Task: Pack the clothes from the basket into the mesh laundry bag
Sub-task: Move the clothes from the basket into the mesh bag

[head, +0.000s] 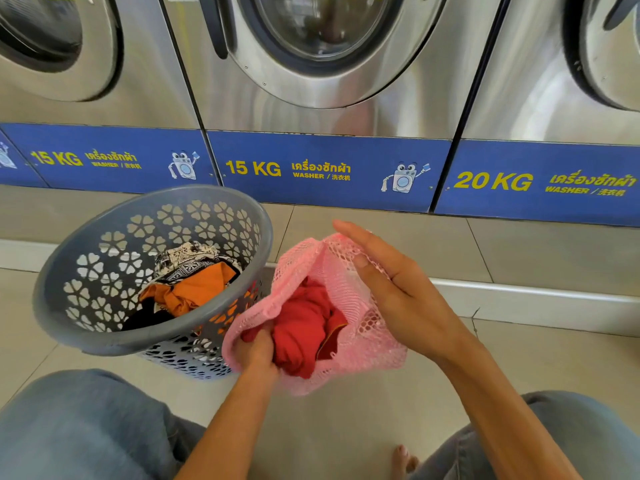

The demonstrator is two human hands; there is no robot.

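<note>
A pink mesh laundry bag hangs open in front of me, above the floor. A red garment is bunched in its mouth. My left hand is inside the opening, fingers closed on the red garment. My right hand grips the bag's upper right rim and holds the mouth apart. To the left, a grey plastic basket with flower cut-outs tilts toward me. It holds an orange garment, a black-and-white patterned cloth and something black.
Three steel front-load washers with blue base panels line the back, on a raised tiled step. My knees in blue jeans frame the bottom, with a bare foot on the beige tile floor.
</note>
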